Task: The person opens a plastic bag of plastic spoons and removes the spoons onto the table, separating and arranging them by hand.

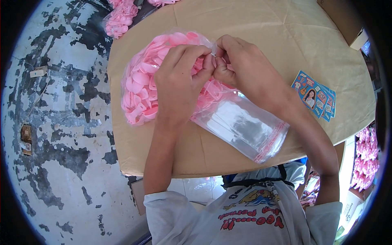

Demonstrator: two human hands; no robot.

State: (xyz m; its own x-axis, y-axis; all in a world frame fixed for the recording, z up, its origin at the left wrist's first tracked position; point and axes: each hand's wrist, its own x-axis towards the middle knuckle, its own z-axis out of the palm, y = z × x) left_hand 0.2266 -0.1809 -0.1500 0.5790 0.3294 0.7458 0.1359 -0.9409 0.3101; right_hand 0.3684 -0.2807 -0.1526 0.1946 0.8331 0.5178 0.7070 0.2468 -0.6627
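A large clear plastic bag (143, 83) full of pink spoon-like plastic pieces lies on the table in front of me. My left hand (179, 75) and my right hand (243, 61) meet over its right side, thumbs and fingertips pinched close together. Between them shows a small twisted bit of clear plastic, which looks like the neck of the bag. The fingers hide most of it, so I cannot tell whether it is knotted. Below my right forearm lies a stack of flat clear plastic sleeves (241, 124), partly against the pink-filled bag.
Blue illustrated cards (314, 94) lie fanned at the right of the brown-covered table (261, 24). A cardboard box (341, 20) stands at the far right corner. More bagged pink pieces (120, 18) sit beyond the far left edge. A wall with peeling paint (65, 122) flanks the left.
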